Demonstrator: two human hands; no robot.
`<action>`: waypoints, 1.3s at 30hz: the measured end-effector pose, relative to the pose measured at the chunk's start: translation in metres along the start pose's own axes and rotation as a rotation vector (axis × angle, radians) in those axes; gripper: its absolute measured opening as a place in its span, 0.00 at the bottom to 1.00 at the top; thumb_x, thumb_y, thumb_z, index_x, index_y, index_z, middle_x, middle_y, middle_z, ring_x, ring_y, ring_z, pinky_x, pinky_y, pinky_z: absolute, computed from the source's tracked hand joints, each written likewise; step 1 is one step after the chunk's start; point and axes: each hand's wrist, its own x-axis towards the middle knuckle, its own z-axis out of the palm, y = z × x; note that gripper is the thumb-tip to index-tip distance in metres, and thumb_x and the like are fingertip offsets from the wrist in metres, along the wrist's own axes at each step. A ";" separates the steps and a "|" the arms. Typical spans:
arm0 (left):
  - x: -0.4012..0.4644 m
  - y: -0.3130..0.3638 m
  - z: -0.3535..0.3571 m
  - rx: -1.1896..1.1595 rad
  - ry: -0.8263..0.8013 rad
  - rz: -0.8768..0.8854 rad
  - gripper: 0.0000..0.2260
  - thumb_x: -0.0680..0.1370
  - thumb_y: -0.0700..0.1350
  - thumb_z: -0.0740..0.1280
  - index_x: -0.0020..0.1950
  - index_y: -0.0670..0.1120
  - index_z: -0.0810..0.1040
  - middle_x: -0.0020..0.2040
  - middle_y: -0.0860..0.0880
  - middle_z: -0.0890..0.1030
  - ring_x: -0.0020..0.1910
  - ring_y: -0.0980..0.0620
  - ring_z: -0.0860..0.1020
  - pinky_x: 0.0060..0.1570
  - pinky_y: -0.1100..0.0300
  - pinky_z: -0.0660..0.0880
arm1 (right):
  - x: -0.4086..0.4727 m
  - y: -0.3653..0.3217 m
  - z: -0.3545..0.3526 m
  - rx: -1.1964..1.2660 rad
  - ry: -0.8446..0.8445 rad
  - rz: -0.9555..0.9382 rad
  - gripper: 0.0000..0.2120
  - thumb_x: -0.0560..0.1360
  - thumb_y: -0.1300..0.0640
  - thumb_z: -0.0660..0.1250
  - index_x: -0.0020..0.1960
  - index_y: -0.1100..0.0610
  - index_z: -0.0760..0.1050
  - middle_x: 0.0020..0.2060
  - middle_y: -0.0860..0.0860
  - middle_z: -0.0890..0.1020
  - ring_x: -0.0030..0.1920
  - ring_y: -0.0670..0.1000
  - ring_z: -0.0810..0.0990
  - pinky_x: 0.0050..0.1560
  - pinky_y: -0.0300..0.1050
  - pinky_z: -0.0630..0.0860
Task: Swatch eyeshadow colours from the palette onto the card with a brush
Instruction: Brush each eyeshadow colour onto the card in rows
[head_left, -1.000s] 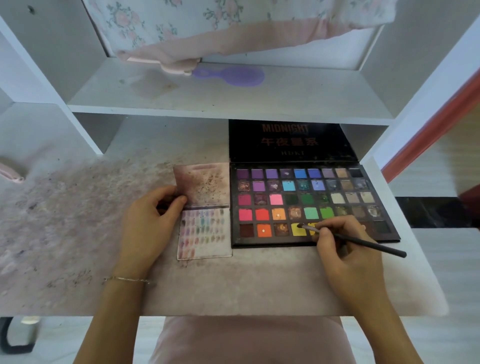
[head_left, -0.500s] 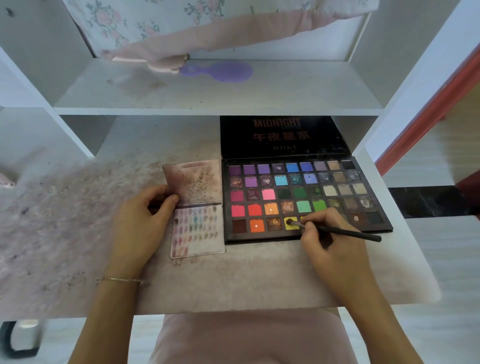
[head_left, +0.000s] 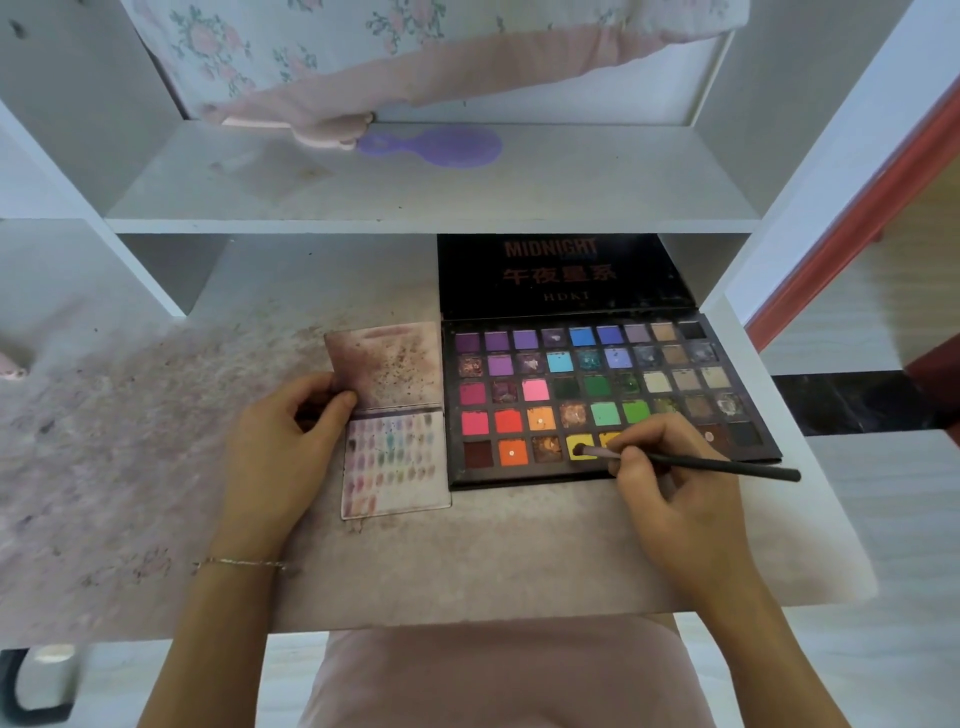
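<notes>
- The right hand (head_left: 675, 493) pinches a thin black brush (head_left: 691, 460) like a pen, its tip pressed into the yellow pan (head_left: 581, 447) in the bottom row of the eyeshadow palette (head_left: 608, 400).
- The left hand (head_left: 280, 447) grips the left edge of the swatch card (head_left: 397, 467), thumb on top at its fold.
- The card lies on the stained counter (head_left: 467, 561), touching the palette's left side; its lower half carries rows of small colour dabs.
- The palette's black lid (head_left: 563, 275) stands open behind.
- A purple hairbrush (head_left: 441, 147) lies on the shelf (head_left: 571, 192) above.
</notes>
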 end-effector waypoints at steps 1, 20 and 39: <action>0.000 0.000 0.000 -0.002 -0.001 0.002 0.07 0.75 0.41 0.66 0.51 0.46 0.80 0.42 0.52 0.80 0.40 0.58 0.76 0.40 0.70 0.67 | 0.001 -0.002 0.001 0.033 -0.007 0.010 0.08 0.69 0.60 0.60 0.38 0.47 0.71 0.40 0.45 0.78 0.39 0.47 0.78 0.37 0.34 0.76; 0.003 -0.003 0.001 0.022 0.027 0.042 0.06 0.74 0.41 0.67 0.50 0.46 0.81 0.40 0.56 0.78 0.39 0.59 0.76 0.39 0.74 0.69 | -0.004 -0.028 0.078 0.152 -0.365 -0.006 0.04 0.69 0.55 0.63 0.43 0.46 0.72 0.39 0.46 0.80 0.39 0.48 0.80 0.42 0.47 0.77; 0.001 -0.004 0.002 -0.014 0.036 0.027 0.05 0.75 0.41 0.67 0.48 0.46 0.81 0.38 0.57 0.78 0.38 0.61 0.76 0.40 0.72 0.70 | -0.004 -0.031 0.077 0.070 -0.422 0.031 0.08 0.72 0.61 0.66 0.39 0.49 0.73 0.35 0.50 0.80 0.39 0.49 0.79 0.40 0.47 0.75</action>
